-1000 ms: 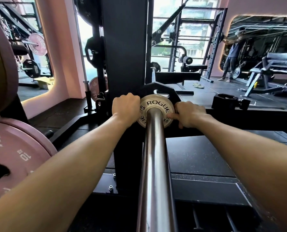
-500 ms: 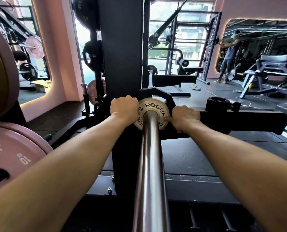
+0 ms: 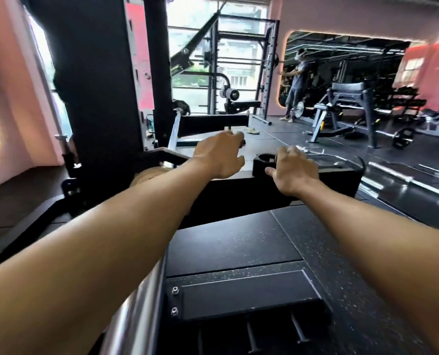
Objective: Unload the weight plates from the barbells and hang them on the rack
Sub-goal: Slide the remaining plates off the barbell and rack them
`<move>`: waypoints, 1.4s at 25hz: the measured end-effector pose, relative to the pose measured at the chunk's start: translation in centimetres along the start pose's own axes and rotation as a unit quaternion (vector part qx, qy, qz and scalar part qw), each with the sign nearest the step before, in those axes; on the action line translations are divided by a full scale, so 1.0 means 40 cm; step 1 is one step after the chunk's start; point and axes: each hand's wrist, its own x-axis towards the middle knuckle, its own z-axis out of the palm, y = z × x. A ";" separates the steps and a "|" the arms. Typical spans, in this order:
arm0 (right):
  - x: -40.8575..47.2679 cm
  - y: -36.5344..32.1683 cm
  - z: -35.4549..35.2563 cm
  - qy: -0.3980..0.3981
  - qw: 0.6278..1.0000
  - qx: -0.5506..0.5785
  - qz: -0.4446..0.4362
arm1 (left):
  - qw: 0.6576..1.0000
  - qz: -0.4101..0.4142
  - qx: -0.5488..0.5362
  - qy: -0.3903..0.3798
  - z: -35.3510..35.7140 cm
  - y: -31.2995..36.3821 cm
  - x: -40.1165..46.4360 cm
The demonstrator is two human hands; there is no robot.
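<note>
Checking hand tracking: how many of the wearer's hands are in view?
2. The left hand is over the black beam, open; the right hand is by the black collar resting on it. Neither is hidden.

Glossy polished metal barbell (image 3: 136, 301); matt black speckled rubber platform (image 3: 239, 239).

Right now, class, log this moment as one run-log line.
left hand: open, empty | right hand: open, reaching at black collar | barbell: lower left | small plate: hidden by left arm
</note>
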 end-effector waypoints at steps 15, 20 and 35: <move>0.135 0.149 0.103 -0.070 0.996 -0.044 -0.017 | 0.998 0.032 -0.038 -0.049 0.283 0.073 0.255; 0.136 0.128 0.100 -0.129 0.991 -0.038 0.001 | 0.997 0.039 -0.044 -0.049 0.264 0.061 0.245; -0.067 0.036 0.023 -0.042 0.952 0.299 -0.038 | 0.993 0.015 -0.114 0.009 0.080 -0.005 -0.082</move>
